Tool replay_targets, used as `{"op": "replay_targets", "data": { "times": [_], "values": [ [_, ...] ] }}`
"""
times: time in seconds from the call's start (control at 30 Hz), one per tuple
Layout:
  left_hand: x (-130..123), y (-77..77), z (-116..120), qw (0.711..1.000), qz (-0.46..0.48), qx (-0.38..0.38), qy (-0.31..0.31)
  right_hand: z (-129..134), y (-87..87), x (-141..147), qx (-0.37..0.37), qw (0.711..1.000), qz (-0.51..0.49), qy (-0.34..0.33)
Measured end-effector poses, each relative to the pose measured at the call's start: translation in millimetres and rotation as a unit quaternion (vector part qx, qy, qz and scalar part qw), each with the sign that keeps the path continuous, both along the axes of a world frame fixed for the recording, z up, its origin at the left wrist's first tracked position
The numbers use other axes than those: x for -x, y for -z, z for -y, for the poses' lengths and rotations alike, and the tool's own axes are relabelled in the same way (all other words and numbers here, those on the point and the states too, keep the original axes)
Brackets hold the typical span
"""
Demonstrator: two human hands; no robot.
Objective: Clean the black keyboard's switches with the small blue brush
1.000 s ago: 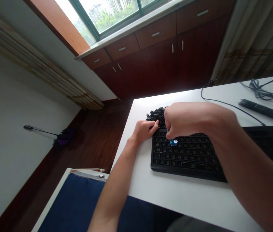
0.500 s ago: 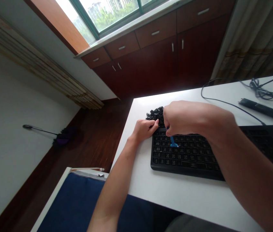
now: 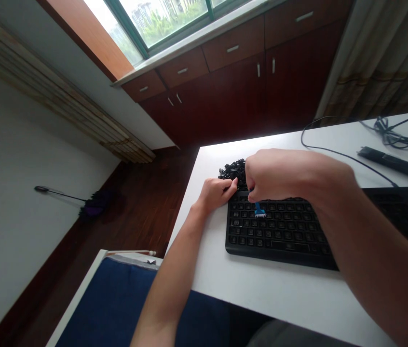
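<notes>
A: Closest in, what might go wrong?

B: The right hand [image 3: 267,173] is clasped around a blue brush [image 3: 259,210], whose head meets the keyboard [image 3: 283,231] just below that fist. Pressed too hard, I'd guess, the bristles could splay or snag in a bare socket, and a sharp flick might throw dust towards the wrist

A: And the other hand?

B: The left hand [image 3: 216,193] is loosely curled just beside the right, with a gap between them. Whether it grips anything, I can't tell. It sits at the keyboard's corner, right by a heap of loose black keys [image 3: 230,171], so a careless nudge could scatter pieces, perhaps over the edge of the table [image 3: 211,270]. With little bracing there, the keyboard might also slide under a hard stroke

A: What's it all made of?

B: Below both hands, the table is smooth, white and slightly glossy. The brush looks like plastic, with a flared head and pale bristles. The keyboard is a long dark slab, rounded at the corner, gridded with small square sockets. Beyond the left hand, the keys make a jagged mound. Past the right, a thin cable [image 3: 383,126] loops near a narrow black strip [image 3: 394,163]. Farthest ahead of both, the cupboards [image 3: 222,106] are reddish-brown, with slim pale handles
</notes>
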State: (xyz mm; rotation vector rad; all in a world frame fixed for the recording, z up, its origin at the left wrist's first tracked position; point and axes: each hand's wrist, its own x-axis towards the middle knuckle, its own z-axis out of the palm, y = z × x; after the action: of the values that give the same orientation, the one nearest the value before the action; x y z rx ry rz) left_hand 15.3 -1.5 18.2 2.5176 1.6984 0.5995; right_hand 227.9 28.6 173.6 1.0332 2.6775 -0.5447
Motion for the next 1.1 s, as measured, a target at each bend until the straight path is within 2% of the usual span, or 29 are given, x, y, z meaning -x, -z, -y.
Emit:
{"op": "replay_targets", "data": {
  "times": [0.33, 0.6, 0.73, 0.93, 1.1],
  "values": [
    [1.4, 2.2, -0.3, 1.000, 0.007, -0.003, 0.004, 0.6, -4.2, 1.4, 0.026, 1.000, 0.002, -0.005],
    [0.2, 2.2, -1.9, 1.000, 0.010, -0.018, 0.008, 2.2, 4.5, 7.9, 0.043, 0.999, -0.008, -0.010],
    [-0.1, 1.7, -2.1, 1.000, 0.009, -0.021, 0.005, 5.1, 8.5, 12.9, 0.012, 1.000, -0.025, -0.007],
    [-0.1, 0.8, -0.5, 1.000, 0.002, -0.006, 0.002, 1.5, 5.0, 7.5, -0.005, 1.000, -0.010, 0.016],
    [1.0, 2.1, 0.1, 1.000, 0.001, 0.000, -0.001, 1.1, 6.6, 4.1, -0.062, 0.997, -0.042, 0.020]
  ]
}}
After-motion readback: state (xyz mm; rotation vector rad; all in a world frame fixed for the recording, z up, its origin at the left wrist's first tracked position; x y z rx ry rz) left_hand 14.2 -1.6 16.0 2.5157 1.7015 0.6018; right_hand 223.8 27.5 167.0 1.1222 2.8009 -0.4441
